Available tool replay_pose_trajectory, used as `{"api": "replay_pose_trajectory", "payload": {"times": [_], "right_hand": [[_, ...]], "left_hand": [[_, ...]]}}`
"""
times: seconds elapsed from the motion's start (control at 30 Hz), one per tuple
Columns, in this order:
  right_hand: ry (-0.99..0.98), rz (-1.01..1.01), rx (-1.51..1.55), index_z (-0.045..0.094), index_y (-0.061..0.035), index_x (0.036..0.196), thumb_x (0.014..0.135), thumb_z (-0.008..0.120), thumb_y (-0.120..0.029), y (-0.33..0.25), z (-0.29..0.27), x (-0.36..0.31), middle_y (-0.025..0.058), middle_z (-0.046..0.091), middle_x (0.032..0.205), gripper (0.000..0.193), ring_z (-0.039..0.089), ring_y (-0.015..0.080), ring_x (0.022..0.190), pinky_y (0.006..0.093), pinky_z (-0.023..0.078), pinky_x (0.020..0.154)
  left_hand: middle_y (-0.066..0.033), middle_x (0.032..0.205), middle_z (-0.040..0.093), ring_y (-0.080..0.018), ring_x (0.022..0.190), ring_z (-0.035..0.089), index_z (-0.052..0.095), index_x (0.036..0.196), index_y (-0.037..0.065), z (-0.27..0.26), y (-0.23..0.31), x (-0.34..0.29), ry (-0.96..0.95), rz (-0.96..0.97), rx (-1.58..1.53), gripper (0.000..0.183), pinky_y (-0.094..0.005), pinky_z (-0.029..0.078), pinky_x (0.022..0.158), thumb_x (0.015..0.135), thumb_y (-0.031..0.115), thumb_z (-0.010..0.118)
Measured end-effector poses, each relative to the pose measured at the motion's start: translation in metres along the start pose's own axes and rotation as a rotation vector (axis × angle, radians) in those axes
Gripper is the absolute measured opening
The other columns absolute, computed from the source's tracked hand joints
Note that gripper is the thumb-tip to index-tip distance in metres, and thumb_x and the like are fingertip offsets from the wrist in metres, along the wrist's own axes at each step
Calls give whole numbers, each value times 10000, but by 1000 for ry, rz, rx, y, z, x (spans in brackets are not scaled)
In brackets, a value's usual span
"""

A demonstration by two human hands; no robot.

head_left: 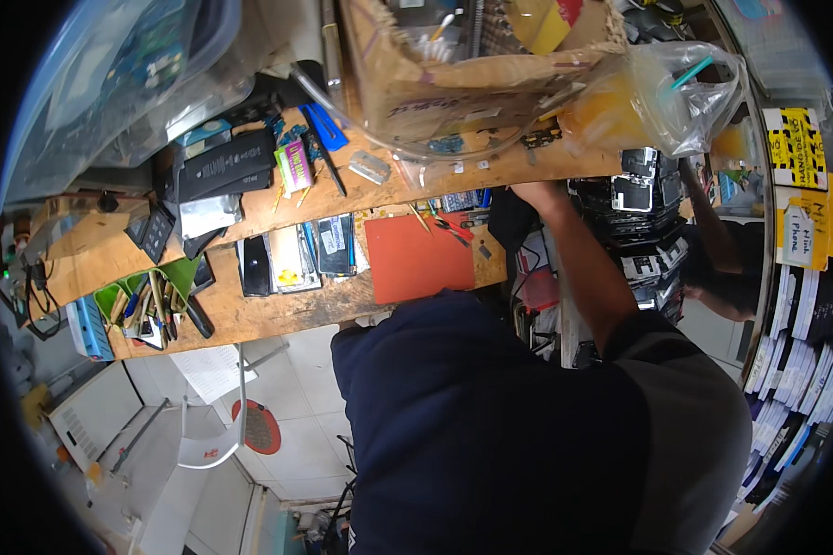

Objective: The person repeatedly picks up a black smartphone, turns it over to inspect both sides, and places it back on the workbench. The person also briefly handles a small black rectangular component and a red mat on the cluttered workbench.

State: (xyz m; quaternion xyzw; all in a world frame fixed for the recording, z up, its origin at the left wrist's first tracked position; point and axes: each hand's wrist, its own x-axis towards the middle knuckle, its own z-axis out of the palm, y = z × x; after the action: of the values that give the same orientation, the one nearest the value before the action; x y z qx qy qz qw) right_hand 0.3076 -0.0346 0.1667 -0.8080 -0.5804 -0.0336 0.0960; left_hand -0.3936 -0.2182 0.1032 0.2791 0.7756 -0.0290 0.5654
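My right arm [588, 259] reaches up along the right end of the workbench. Its hand [533, 194] goes in at the edge of the upper shelf beside a black cloth-like item [509, 220]; the fingers are hidden, so what they touch does not show. Right of the forearm rises a stack of phone frames and parts [635, 185]. My left hand is out of sight behind my dark-sleeved body. In front of me an orange-red mat [416, 261] lies on the bench, with tweezers [419, 218] and small tools at its far edge. Several phones [336, 246] lie left of it.
A worn cardboard box [472, 97] stands on the upper shelf [389, 190], near a plastic bag [690, 102] with orange drink. Black batteries [224, 169] lie on that shelf's left. A green holder [180, 276] carries hand tools. Below left is a chair [215, 449].
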Motion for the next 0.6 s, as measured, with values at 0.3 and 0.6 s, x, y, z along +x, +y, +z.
{"api": "replay_pose_trajectory", "payload": {"times": [0.3,0.6], "right_hand": [[-12,309,437,670,-26,1048,948,611,-197,-44,-57,-54,234,695,960,207,640,474,934,523,501,817],[-134,613,908,608,24,863,987,603,-194,-106,-260,-123,125,648,764,251,624,183,721,344,474,672]], "left_hand": [[-136,1141,592,-244,1019,584,521,1298,-5,-38,20,13,-11,66,213,389,-360,506,841,973,177,635],[-166,1239,609,-280,1112,618,508,1374,-6,23,245,65,-293,853,480,476,-390,527,925,945,126,665]]}}
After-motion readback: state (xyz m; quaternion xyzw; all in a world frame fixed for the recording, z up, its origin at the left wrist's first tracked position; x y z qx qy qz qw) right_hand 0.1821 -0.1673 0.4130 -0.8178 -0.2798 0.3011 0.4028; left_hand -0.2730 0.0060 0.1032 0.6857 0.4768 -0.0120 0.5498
